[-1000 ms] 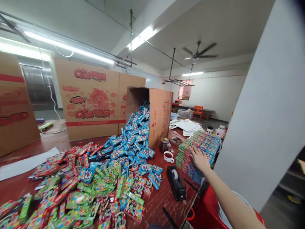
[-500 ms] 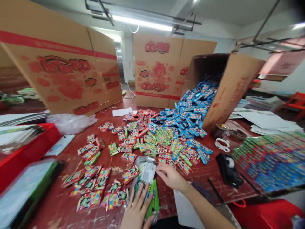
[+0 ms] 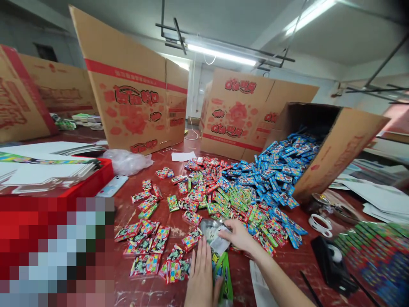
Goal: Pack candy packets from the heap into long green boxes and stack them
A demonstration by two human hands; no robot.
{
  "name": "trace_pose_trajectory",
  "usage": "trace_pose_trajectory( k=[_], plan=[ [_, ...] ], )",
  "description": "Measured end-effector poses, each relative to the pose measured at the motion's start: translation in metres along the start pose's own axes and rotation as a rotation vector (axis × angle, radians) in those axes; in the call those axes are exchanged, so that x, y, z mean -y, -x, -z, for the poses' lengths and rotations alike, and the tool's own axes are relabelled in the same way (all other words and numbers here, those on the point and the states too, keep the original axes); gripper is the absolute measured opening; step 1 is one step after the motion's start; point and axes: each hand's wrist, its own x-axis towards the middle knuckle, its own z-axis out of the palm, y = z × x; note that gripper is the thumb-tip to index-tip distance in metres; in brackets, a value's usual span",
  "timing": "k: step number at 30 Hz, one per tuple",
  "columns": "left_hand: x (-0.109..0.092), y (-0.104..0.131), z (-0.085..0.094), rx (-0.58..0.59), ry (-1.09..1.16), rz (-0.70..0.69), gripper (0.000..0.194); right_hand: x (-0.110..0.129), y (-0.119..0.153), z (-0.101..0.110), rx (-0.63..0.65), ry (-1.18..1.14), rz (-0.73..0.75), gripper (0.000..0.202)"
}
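A clear plastic bag (image 3: 207,224) with a green printed card (image 3: 226,273) in it lies at the table's front. My left hand (image 3: 202,273) rests flat on its left side, fingers stretched out. My right hand (image 3: 238,236) is closed at the bag's upper right, thumb and fingertips at the edge of a white label (image 3: 220,245) that lies over the bag. Part of the bag is hidden under my hands. Small red candy packets (image 3: 145,264) lie to the left of my left hand. Green packets (image 3: 234,198) and blue packets (image 3: 271,166) are heaped beyond my hands.
A tipped carton (image 3: 338,145) spills the blue packets. Two cartons stand behind, one at left (image 3: 137,98) and one at centre (image 3: 236,111). A tape dispenser (image 3: 332,264) and tape roll (image 3: 320,225) lie right. At left are a red crate (image 3: 107,170) and phone (image 3: 113,186).
The view has shifted, so the scene sits further right and lower. My right hand's fingertips have come onto the white label, which now lies more slanted. My left hand stays flat on the bag.
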Motion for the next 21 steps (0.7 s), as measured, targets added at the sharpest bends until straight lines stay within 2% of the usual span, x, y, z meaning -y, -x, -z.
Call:
trace_pose_trajectory(
  k=[3, 5, 8, 12, 15, 19, 21],
  plan=[
    [-0.006, -0.036, 0.032, -0.012, 0.002, 0.014, 0.060, 0.020, 0.035, 0.001, -0.054, -0.288, 0.040, 0.040],
    [-0.005, -0.056, 0.053, -0.011, 0.061, -0.032, 0.052, 0.029, 0.054, -0.001, -0.136, -0.529, 0.061, 0.039],
    [-0.002, -0.071, 0.072, 0.038, 0.200, -0.115, 0.049, 0.034, 0.073, -0.012, -0.278, -0.701, 0.070, 0.036],
    [-0.002, -0.066, 0.084, 0.123, 0.368, -0.133, 0.041, 0.028, 0.092, -0.036, -0.376, -0.776, 0.055, 0.035],
    [-0.005, -0.057, 0.092, 0.104, 0.467, -0.107, 0.024, 0.026, 0.106, -0.050, -0.378, -0.761, 0.089, 0.030],
    [-0.009, -0.049, 0.103, 0.086, 0.502, -0.125, 0.016, 0.027, 0.121, -0.056, -0.359, -0.649, 0.156, 0.025],
    [-0.009, -0.048, 0.107, 0.106, 0.492, -0.133, 0.013, 0.026, 0.127, -0.053, -0.403, -0.527, 0.180, 0.023]
  ],
)
